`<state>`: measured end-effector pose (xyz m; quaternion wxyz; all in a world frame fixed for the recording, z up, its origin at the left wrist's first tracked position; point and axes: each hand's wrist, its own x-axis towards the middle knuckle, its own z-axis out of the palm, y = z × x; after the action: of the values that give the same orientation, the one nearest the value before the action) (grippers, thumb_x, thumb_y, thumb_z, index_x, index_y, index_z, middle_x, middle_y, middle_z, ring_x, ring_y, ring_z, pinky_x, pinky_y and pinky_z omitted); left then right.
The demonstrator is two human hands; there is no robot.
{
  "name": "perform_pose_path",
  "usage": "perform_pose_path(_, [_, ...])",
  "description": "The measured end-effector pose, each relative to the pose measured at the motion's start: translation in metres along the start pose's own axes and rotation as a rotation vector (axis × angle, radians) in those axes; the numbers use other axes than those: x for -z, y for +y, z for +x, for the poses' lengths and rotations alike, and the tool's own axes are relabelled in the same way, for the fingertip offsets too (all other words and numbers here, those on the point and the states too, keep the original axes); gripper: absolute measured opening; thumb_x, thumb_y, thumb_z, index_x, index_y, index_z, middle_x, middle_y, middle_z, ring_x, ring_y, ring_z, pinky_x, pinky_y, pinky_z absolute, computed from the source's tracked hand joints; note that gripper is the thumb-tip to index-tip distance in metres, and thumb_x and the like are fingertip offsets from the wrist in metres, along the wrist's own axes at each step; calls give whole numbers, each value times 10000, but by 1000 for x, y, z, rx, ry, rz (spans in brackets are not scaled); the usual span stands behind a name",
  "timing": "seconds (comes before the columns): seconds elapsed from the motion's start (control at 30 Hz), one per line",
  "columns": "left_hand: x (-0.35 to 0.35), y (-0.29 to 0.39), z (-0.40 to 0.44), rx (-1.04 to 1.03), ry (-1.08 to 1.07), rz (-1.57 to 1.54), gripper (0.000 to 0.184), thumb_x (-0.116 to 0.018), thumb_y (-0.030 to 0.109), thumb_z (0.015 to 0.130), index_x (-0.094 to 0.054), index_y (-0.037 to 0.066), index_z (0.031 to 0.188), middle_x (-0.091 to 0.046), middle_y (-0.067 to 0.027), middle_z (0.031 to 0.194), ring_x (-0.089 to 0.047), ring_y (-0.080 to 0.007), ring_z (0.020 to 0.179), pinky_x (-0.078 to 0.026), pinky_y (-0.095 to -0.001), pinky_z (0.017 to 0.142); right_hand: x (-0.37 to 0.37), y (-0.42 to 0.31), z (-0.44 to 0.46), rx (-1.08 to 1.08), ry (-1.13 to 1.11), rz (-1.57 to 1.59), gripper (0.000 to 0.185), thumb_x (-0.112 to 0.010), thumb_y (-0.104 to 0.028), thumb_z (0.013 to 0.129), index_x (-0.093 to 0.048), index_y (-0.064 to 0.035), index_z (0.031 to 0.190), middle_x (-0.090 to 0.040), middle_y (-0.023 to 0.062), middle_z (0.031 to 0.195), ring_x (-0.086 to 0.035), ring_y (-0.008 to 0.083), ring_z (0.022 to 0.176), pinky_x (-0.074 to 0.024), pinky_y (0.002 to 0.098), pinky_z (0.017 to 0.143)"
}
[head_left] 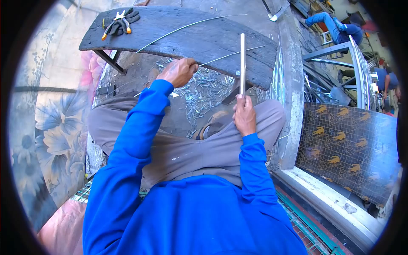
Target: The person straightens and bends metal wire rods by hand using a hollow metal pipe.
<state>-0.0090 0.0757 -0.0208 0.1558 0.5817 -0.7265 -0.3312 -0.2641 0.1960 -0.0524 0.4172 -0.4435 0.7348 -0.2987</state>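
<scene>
My left hand [178,72] is closed around a thin metal rod [231,54], just in front of the bench's near edge. The rod runs to the right over the dark wooden bench [187,27]. Upright in my closed right hand [245,115] stands a flat, narrow metal bar [242,63], gripped at its lower end above my right knee. A second, curved metal rod [178,29] lies across the bench top. On the bench's far left are pliers [120,16] with orange-tipped handles, resting on dark gloves [132,16].
Many short cut metal pieces [199,95] litter the ground under the bench. Long thin rods [278,76] lie to the right, beside a concrete ledge [293,85]. Farther right are a metal frame [357,63], a patterned board [340,144] and other people [335,27]. Floral sheeting [59,127] covers the left.
</scene>
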Motion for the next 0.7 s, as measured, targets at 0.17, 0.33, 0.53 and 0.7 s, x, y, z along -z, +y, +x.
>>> perform_pose_path(0.17, [-3, -8, -27, -44, 85, 132, 298, -511, 319, 992, -639, 51, 976, -667, -224, 878, -637, -432, 833, -489, -518, 731, 2, -17, -8, 171, 96, -250, 368, -425, -373, 1043, -547, -26, 1035, -628, 167, 779, -640, 334, 731, -475, 462, 665])
perform_pose_path(0.33, [4, -1, -32, -15, 63, 89, 293, -510, 298, 981, -635, 33, 970, -663, -250, 915, -629, -455, 881, -485, -548, 771, 6, -58, -43, 382, 294, 57, 310, -441, -308, 1046, -559, -29, 1112, -650, 194, 901, -650, 415, 828, -483, 455, 698])
perform_pose_path(0.53, [6, 0, -31, 10, 82, 99, 300, -504, 305, 980, -645, 41, 988, -669, -248, 941, -632, -449, 901, -489, -545, 788, -1, -22, -25, 194, 108, -292, 392, -399, -395, 1047, -529, -26, 1026, -616, 291, 849, -578, 513, 815, -434, 543, 675])
perform_pose_path(0.7, [9, -5, -27, 26, 56, 86, 293, -511, 304, 973, -663, 58, 1015, -675, -238, 962, -637, -438, 917, -494, -537, 801, -4, -45, -38, 330, 268, -57, 399, -397, -399, 1047, -526, -21, 1030, -615, 292, 826, -573, 520, 814, -426, 549, 673])
